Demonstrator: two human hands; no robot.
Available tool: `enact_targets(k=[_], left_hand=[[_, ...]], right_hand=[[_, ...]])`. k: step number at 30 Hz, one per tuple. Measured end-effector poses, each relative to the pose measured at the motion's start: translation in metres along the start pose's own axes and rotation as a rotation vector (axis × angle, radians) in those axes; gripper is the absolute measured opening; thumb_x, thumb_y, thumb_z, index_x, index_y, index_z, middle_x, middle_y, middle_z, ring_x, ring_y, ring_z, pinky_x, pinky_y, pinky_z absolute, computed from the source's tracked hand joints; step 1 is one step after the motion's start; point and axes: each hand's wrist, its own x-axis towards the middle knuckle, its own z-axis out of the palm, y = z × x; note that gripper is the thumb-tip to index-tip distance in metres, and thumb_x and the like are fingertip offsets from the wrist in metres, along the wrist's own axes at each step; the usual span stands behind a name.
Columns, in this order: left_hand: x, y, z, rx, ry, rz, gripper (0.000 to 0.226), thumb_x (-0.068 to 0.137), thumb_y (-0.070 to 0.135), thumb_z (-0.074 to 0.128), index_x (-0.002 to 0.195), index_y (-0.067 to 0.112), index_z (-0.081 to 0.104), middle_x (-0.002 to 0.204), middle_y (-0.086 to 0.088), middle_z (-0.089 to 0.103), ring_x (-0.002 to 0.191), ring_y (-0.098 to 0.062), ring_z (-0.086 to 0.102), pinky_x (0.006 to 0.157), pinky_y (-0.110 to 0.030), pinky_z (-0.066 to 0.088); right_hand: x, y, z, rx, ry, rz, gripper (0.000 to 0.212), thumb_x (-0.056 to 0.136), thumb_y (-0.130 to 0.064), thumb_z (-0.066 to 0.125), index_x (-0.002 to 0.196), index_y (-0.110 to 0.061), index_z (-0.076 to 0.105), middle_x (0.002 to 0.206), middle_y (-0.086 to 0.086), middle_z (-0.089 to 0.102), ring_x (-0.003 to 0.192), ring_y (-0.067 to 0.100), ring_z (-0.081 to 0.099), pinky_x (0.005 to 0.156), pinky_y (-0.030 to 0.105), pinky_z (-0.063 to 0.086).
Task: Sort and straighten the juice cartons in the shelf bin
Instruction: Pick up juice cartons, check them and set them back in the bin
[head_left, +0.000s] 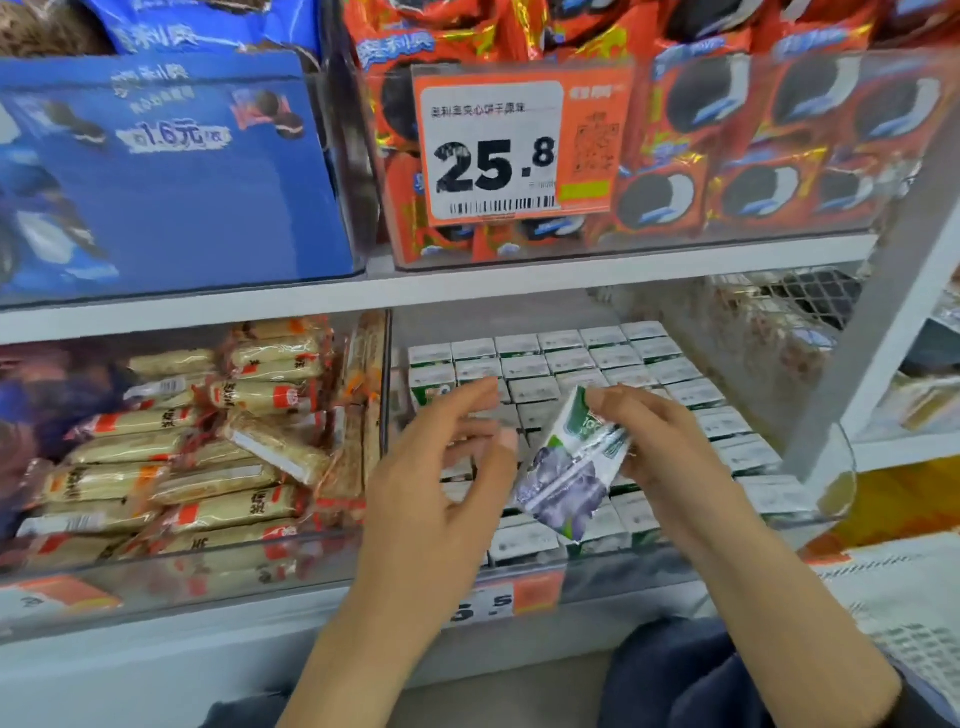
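A clear plastic shelf bin (675, 564) on the lower shelf holds several rows of small white-topped juice cartons (566, 358) standing upright. My right hand (670, 457) grips one carton (566, 467) with purple grape print, tilted above the bin's front rows. My left hand (441, 467) hovers just left of that carton with fingers spread and relaxed, holding nothing. Both hands hide several of the cartons below them.
A bin of yellow wrapped snack packs (208, 457) sits to the left behind a clear divider (385, 389). Above, bins hold blue (171, 171) and red cookie packs (753, 145) with an orange price tag (514, 145). A white shelf upright (883, 322) stands at right.
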Motion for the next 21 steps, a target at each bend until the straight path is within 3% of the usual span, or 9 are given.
enact_targets(k=[2, 4, 9, 11, 13, 16, 21], left_hand=[[-0.004, 0.001, 0.011, -0.014, -0.093, -0.066, 0.039, 0.087, 0.055, 0.052, 0.123, 0.04, 0.054, 0.114, 0.031, 0.06, 0.102, 0.012, 0.058, 0.078, -0.005, 0.045], [-0.004, -0.001, 0.02, 0.002, -0.156, -0.133, 0.047, 0.083, 0.066, 0.047, 0.123, 0.042, 0.053, 0.11, 0.028, 0.063, 0.098, 0.009, 0.06, 0.077, -0.013, 0.049], [0.001, -0.004, 0.03, -0.221, -0.173, -0.27, 0.026, 0.083, 0.049, 0.062, 0.103, 0.034, 0.067, 0.082, -0.003, 0.073, 0.064, -0.024, 0.067, 0.072, -0.046, 0.055], [0.001, -0.006, 0.031, -0.243, -0.124, -0.252, 0.022, 0.081, 0.044, 0.063, 0.101, 0.036, 0.066, 0.08, -0.003, 0.072, 0.062, -0.025, 0.067, 0.067, -0.041, 0.057], [0.0, -0.007, 0.032, -0.225, -0.055, -0.23, 0.023, 0.081, 0.043, 0.062, 0.104, 0.04, 0.062, 0.088, 0.008, 0.072, 0.069, -0.016, 0.068, 0.065, -0.028, 0.057], [-0.002, -0.01, 0.031, -0.112, 0.052, -0.181, 0.033, 0.078, 0.053, 0.063, 0.11, 0.045, 0.056, 0.102, 0.027, 0.065, 0.087, 0.003, 0.065, 0.069, -0.023, 0.055], [-0.005, -0.009, 0.029, 0.08, 0.13, -0.082, 0.047, 0.067, 0.067, 0.059, 0.111, 0.058, 0.046, 0.115, 0.033, 0.055, 0.106, 0.008, 0.055, 0.083, -0.021, 0.051]], right_hand=[[-0.001, -0.002, 0.0, 0.015, -0.025, 0.008, 0.014, 0.073, -0.025, 0.073, 0.059, -0.023, 0.072, 0.06, -0.007, 0.065, 0.058, 0.008, 0.061, 0.051, 0.016, 0.047], [-0.004, -0.003, 0.001, 0.021, -0.06, -0.005, 0.009, 0.071, -0.028, 0.069, 0.065, -0.024, 0.075, 0.064, -0.006, 0.068, 0.06, 0.009, 0.064, 0.052, 0.016, 0.048], [-0.007, -0.002, 0.004, 0.042, -0.079, -0.01, 0.012, 0.065, -0.031, 0.076, 0.07, -0.02, 0.075, 0.068, -0.002, 0.07, 0.063, 0.01, 0.065, 0.054, 0.016, 0.049], [-0.008, -0.001, 0.006, 0.063, -0.054, 0.005, 0.024, 0.063, -0.037, 0.069, 0.078, -0.019, 0.075, 0.074, -0.001, 0.072, 0.068, 0.01, 0.067, 0.058, 0.017, 0.051], [-0.009, -0.001, 0.01, 0.053, -0.035, 0.005, 0.038, 0.062, -0.043, 0.068, 0.09, -0.018, 0.073, 0.084, 0.0, 0.073, 0.077, 0.011, 0.068, 0.063, 0.02, 0.054], [-0.012, -0.001, 0.016, -0.105, -0.011, -0.017, 0.061, 0.055, -0.058, 0.064, 0.105, -0.024, 0.065, 0.098, -0.005, 0.072, 0.092, 0.012, 0.067, 0.077, 0.028, 0.057], [-0.014, 0.002, 0.025, -0.069, -0.002, 0.007, 0.056, 0.053, -0.044, 0.071, 0.107, -0.027, 0.064, 0.091, -0.005, 0.072, 0.083, 0.005, 0.068, 0.076, 0.026, 0.058]])
